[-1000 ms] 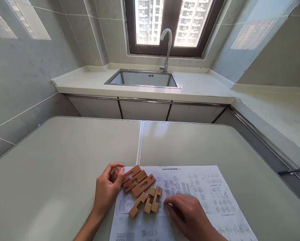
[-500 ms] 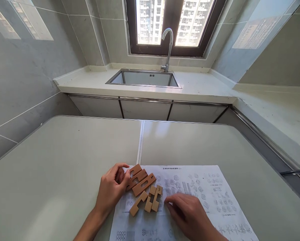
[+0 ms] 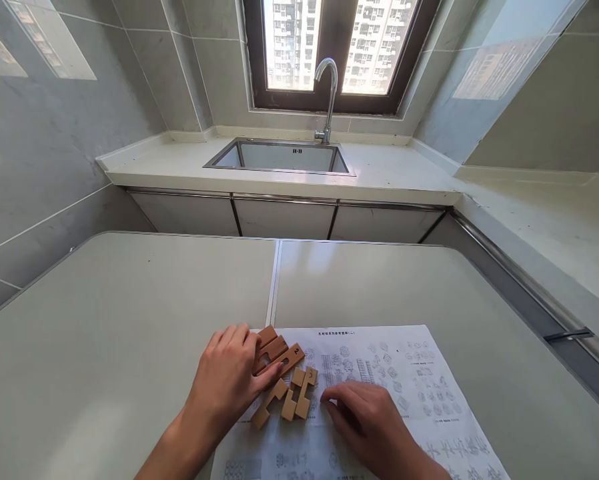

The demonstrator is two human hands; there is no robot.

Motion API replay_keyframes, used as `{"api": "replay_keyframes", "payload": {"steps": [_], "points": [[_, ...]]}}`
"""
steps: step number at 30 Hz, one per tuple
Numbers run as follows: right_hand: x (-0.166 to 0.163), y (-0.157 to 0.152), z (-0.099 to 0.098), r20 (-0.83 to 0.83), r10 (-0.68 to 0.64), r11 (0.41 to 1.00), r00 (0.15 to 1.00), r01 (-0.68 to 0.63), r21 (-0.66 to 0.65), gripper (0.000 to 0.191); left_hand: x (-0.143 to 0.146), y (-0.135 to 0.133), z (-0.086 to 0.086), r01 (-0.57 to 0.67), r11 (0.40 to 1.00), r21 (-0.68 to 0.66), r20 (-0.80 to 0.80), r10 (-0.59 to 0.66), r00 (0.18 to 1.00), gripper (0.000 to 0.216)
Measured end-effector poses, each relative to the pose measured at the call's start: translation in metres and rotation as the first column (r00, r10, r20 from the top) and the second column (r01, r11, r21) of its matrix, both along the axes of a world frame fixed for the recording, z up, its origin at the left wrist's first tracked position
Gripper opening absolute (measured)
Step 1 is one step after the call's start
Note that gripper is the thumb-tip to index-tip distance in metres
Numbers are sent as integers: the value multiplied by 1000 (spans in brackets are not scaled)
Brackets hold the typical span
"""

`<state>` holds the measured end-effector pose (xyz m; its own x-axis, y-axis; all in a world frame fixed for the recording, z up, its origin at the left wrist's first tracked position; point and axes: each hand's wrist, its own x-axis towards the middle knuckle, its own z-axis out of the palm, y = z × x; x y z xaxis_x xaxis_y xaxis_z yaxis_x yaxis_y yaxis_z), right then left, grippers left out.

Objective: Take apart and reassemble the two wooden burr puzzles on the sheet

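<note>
Several flat notched wooden puzzle pieces lie on a printed instruction sheet [image 3: 399,387] near the table's front edge. My left hand [image 3: 229,380] rests on top of the three darker slotted pieces [image 3: 282,353], its fingers spread over their left ends and a fingertip touching the lowest one. Just below them lie lighter pieces [image 3: 294,393], one long and stepped, the others short and interlocked. My right hand [image 3: 369,423] lies flat on the sheet just right of the lighter pieces, fingers together, holding nothing.
The grey table [image 3: 129,313] has a seam [image 3: 272,287] down its middle. Beyond it runs a counter with a steel sink [image 3: 279,157] and tap [image 3: 327,93] under a window. Tiled walls stand left and right, with a counter edge [image 3: 529,280] along the right.
My left hand has moved right from beside the darker pieces onto them, covering their left ends. The right hand has stayed on the sheet.
</note>
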<state>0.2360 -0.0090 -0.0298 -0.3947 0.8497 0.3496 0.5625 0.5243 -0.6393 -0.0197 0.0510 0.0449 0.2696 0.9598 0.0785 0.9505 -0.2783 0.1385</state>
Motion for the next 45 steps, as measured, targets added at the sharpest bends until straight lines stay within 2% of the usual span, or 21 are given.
{"api": "replay_keyframes", "payload": {"steps": [9, 14, 20, 28, 32, 34, 36, 37, 39, 40, 42, 43, 45], "points": [[1, 0, 1, 2, 4, 1000, 1000, -4, -15, 14, 21, 24, 10, 44, 996, -78, -174, -57, 983, 37], [1, 0, 0, -5, -2, 1000, 1000, 2, -23, 15, 22, 29, 12, 46, 996, -79, -149, -57, 987, 39], [2, -1, -1, 12, -14, 999, 1000, 15, -48, 13, 17, 31, 20, 30, 984, -174, -172, -60, 983, 36], [2, 0, -1, 22, -3, 997, 1000, 4, -79, 14, 13, 29, 25, 3, 987, -158, -138, -25, 990, 39], [3, -1, -2, 18, 5, 994, 1000, -3, -108, 14, 17, 27, 35, -1, 990, -138, -77, -10, 997, 39], [4, -2, 1, -32, 5, 985, 999, -11, -170, 15, 23, 25, 43, 5, 993, -122, -50, -11, 999, 39], [5, -2, 8, -182, -28, 945, 983, -33, -325, 13, 30, 21, 52, 34, 993, -117, -17, -37, 999, 37], [5, -2, 12, -297, -62, 900, 953, -75, -429, 15, 35, 19, 56, 48, 992, -114, 5, -48, 999, 37], [6, -2, 21, -546, -147, 775, 825, -247, -582, 34, 48, 15, 63, 105, 989, -101, 62, -99, 993, 32], [6, -2, 24, -660, -164, 718, 733, -371, -590, 46, 55, 12, 65, 143, 985, -96, 79, -136, 988, 31], [5, -2, 28, -794, -223, 637, 566, -532, -558, 68, 71, 7, 65, 214, 973, -88, 91, -206, 974, 31], [4, -3, 28, -827, -258, 609, 500, -580, -541, 73, 80, 4, 63, 249, 964, -90, 99, -240, 966, 31], [4, -5, 25, -847, -349, 571, 402, -625, -532, 70, 97, -3, 57, 291, 952, -91, 100, -282, 954, 34]]}}
